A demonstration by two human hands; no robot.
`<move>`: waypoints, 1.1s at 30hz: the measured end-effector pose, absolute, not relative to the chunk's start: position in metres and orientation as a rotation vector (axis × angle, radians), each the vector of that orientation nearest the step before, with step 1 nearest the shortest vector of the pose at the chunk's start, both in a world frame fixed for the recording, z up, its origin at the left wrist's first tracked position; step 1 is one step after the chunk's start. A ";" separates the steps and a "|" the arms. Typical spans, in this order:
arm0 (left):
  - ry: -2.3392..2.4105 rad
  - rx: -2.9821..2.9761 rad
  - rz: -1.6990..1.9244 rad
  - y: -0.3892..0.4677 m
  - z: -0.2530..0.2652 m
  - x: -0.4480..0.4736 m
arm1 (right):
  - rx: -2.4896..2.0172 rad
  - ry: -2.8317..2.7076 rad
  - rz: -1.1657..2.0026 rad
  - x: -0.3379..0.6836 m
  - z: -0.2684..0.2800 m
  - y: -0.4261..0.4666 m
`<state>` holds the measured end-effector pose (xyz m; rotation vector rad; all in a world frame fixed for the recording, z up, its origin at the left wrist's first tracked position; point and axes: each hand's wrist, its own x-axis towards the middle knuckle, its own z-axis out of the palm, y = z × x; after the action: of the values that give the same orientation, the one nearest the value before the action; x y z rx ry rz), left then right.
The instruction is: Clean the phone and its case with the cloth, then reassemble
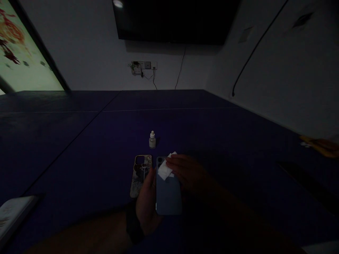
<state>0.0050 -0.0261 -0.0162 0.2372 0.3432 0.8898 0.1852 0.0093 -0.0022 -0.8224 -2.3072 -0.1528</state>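
A blue-grey smartphone (168, 197), its back facing up, rests in my left hand (147, 203), which grips it along the left edge. My right hand (189, 173) presses a folded white tissue (164, 171) onto the upper back of the phone, near the cameras. The tissue hides part of the camera area. Just left of the phone lies a patterned phone case (137, 181) with a gold-coloured rim and a camera cut-out. Beyond the case and the phone, a small dropper bottle (152, 140) with a white cap stands upright.
A dark blue table (169, 121) stretches to the wall. A white box-like object (16, 211) lies at the near left. On the right are a dark flat object (304, 183) and a yellow-orange item (321, 146). A large screen (174, 21) hangs above wall sockets. The room is dim.
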 end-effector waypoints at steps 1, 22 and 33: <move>0.353 0.234 0.891 -0.026 -0.016 0.005 | -0.861 -2.307 -0.150 0.185 -0.003 0.010; 0.360 0.298 0.878 -0.025 -0.013 0.004 | -0.593 -2.683 0.299 0.179 0.017 -0.020; 0.340 0.312 0.866 -0.025 -0.010 0.004 | -0.558 -2.732 0.241 0.181 0.027 -0.021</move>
<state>0.0045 -0.0252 -0.0103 0.3116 0.3398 0.8664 0.1807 -0.0209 0.0274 -0.5578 -2.7323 0.2407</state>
